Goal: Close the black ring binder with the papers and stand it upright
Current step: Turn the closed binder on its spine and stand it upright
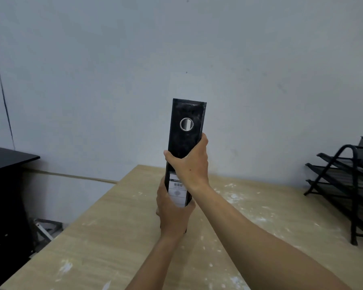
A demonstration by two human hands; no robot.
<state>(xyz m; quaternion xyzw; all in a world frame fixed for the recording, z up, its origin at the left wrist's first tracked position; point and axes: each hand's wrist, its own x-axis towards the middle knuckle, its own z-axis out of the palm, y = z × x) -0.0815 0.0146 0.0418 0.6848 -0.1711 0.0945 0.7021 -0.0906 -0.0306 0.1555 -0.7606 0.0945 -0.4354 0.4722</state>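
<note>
The binder (186,132) at the centre of the frame is black with pale scuffs, a silver ring (186,124) on its spine and a white barcode label (178,189) lower down. The desk (96,243) is light tan wood flecked with white smears. At right, the wire tray rack (344,174) is black; the wall (197,49) is pale grey-blue.
</note>
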